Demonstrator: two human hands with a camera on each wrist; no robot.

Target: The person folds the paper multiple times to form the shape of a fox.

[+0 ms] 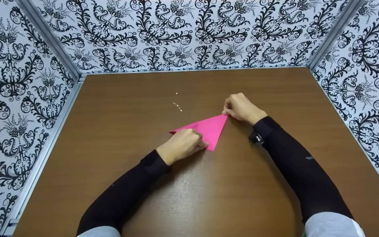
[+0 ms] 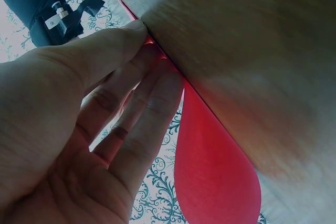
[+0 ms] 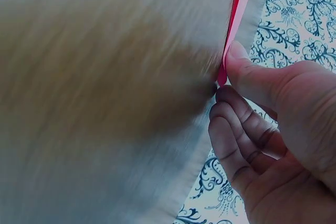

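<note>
A sheet of pink paper (image 1: 212, 131), folded into a roughly triangular shape, lies on the brown table. My left hand (image 1: 183, 144) covers its left and near part, the thumb close to the near corner. In the left wrist view, thumb and fingertips pinch the paper's edge low on the tabletop, while a loose flap (image 2: 216, 174) bows away in a rounded curve. At the far right corner my right hand (image 1: 242, 107) pinches the tip of the paper. Seen from the right wrist, the paper (image 3: 240, 14) is edge-on, a narrow strip between thumb and forefinger.
Several small pale specks (image 1: 177, 105) lie on the wooden table (image 1: 127, 102) beyond the paper. Patterned black-and-white panels (image 1: 176, 36) rise along the back and both sides, joined by grey metal posts (image 1: 49, 39).
</note>
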